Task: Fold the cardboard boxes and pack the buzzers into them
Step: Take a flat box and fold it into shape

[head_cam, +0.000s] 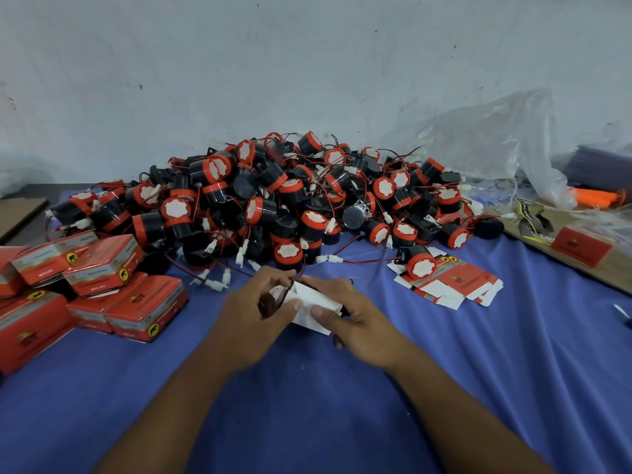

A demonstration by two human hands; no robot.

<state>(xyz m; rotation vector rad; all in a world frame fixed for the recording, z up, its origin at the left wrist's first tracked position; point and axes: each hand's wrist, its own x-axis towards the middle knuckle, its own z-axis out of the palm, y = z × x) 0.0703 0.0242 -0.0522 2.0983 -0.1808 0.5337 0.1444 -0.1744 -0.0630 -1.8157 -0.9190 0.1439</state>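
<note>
My left hand [260, 302] and my right hand [352, 313] both grip a small half-folded cardboard box [309, 301], white on its inner side, with my thumbs pressed on its flap, over the blue cloth-covered table [342, 422]. Just beyond it lies a big heap of black round buzzers with red caps and thin red wires [273, 200]. To my right, a stack of flat unfolded red-and-white cartons [455, 285] carries one buzzer [420, 265]. Folded red boxes [102, 285] are piled at my left.

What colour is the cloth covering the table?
Blue; the cloth shows best in the head view.
</note>
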